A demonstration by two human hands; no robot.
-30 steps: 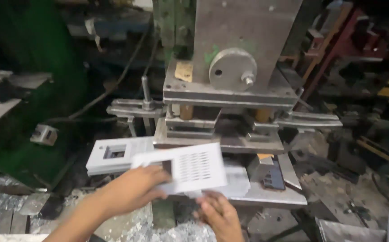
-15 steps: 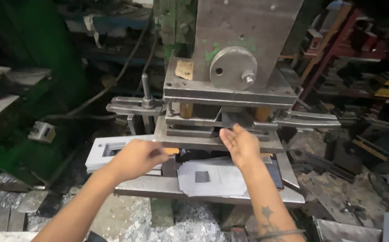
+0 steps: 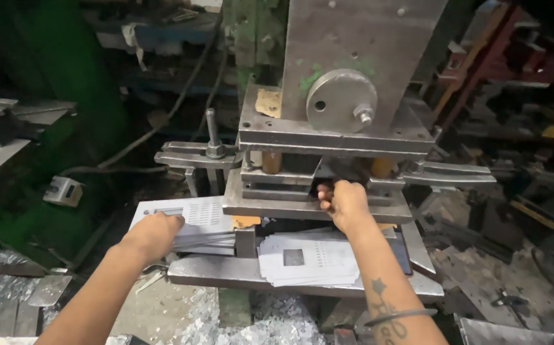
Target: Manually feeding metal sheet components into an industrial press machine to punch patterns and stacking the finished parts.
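The fingers (image 3: 325, 191) of the right hand (image 3: 344, 203) are curled into a loose fist against the front edge of the press's upper plate (image 3: 315, 207), just under the ram block; whether they grip anything there cannot be told, since the fingertips are tucked out of sight. The left hand (image 3: 154, 231) lies palm down with its fingers bent over the near end of a perforated sheet (image 3: 203, 214), pressing on it where it rests on a stack of similar sheets (image 3: 208, 241) at the left side of the press. Between the two forearms, a pile of punched sheets (image 3: 305, 259), each with a square hole and rows of small holes, sits on the lower bed plate (image 3: 213, 271). Metal shavings (image 3: 277, 319) cover the floor below the bed.
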